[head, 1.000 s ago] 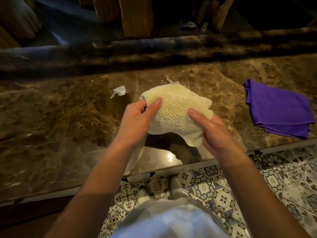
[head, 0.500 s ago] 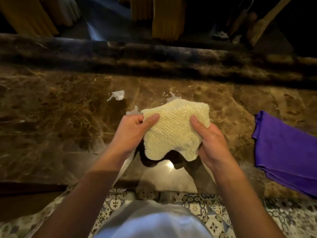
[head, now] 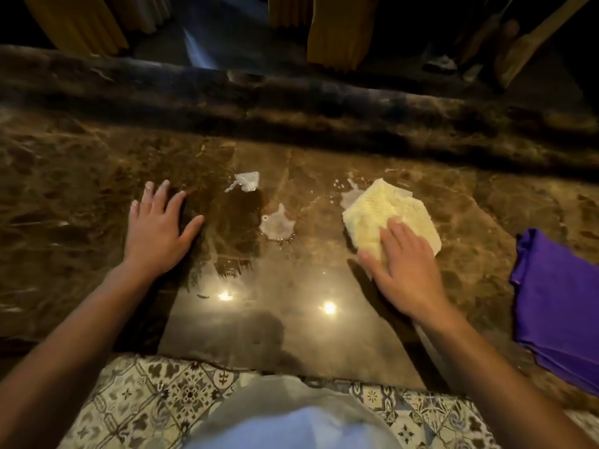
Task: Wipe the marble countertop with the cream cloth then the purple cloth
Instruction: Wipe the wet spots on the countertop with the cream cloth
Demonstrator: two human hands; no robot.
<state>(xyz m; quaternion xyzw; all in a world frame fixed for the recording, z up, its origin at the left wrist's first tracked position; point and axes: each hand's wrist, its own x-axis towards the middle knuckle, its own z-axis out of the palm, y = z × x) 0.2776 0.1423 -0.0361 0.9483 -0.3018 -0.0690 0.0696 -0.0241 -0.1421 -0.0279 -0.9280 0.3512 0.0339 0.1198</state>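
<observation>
On the marble countertop [head: 97, 176], right hand [head: 408, 270] presses cream cloth [head: 389, 212] flat, puddle [head: 277, 225] beside; left hand [head: 158, 228] splayed empty.

Home, marble countertop [head: 97, 163], patterned floor tiles [head: 155, 400]

A small white scrap [head: 247, 181] lies on the stone, and near it a pale wet puddle [head: 277, 225] — both well apart from the patterned floor tiles [head: 168, 393]. Behind, yellow curtains [head: 340, 30] hang — dark around them.
</observation>
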